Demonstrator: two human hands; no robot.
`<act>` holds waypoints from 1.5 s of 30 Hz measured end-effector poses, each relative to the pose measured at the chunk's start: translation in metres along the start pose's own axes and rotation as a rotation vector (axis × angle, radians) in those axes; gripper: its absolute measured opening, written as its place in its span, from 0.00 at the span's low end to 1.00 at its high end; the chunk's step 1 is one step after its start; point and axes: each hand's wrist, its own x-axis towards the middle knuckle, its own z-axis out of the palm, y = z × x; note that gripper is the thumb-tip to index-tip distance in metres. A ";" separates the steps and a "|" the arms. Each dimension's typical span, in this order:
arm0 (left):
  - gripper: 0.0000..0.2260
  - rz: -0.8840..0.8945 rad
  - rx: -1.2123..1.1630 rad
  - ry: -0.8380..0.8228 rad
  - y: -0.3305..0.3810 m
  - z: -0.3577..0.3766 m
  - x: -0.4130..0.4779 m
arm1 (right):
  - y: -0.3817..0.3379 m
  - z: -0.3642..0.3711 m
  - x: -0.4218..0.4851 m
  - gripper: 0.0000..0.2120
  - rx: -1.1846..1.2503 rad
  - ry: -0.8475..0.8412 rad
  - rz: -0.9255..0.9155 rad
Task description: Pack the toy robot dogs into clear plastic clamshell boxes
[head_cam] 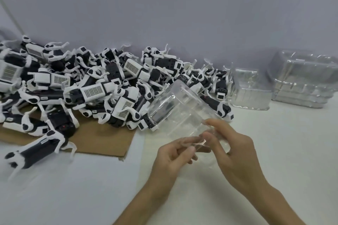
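Bench: white surface, set against a grey wall.

Clamshell box: clear plastic, held off the bench at centre and tilted. Its far end is pointed toward the dog pile and its near end is taken by both hands. No dog is seen inside it. Whether the lid is latched cannot be told through the clear plastic.

Left hand: fingers curled, with the box's near edge pinched between thumb and fingertips.

Right hand: the same near edge is gripped from the right, thumb on the near face and fingers wrapped over the rim.

Toy robot dogs: black and white, heaped in a large loose pile across the far left and centre, legs tangled, many on their sides or backs. The pile's right end lies just behind the held box.

Cardboard sheet: brown, flat on the bench, partly covered by the pile.

Single dog: lying apart at near left, half on the cardboard edge.

Spare clamshell stacks: one lower stack is placed at far right just beside the pile, and a taller, wider stack stands further right.
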 end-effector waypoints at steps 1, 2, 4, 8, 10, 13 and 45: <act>0.10 0.015 0.062 0.035 -0.003 0.004 -0.001 | 0.000 0.000 0.000 0.10 -0.008 -0.022 -0.011; 0.09 0.013 0.070 0.069 -0.005 0.008 -0.002 | -0.001 -0.001 0.000 0.10 -0.010 -0.044 -0.025; 0.08 0.001 0.054 0.115 -0.007 0.011 -0.001 | -0.001 -0.002 0.001 0.12 -0.014 -0.078 -0.051; 0.07 0.018 0.053 0.154 -0.008 0.011 0.002 | 0.001 -0.005 0.003 0.15 0.034 -0.112 -0.043; 0.07 0.019 0.049 0.161 -0.008 0.011 0.002 | 0.002 -0.006 0.003 0.15 0.063 -0.115 -0.045; 0.06 0.009 0.049 0.159 -0.006 0.009 0.002 | 0.003 -0.006 0.003 0.15 0.061 -0.104 -0.063; 0.05 -0.106 -0.245 0.169 -0.008 0.003 0.005 | -0.002 -0.003 0.005 0.14 -0.051 -0.214 0.024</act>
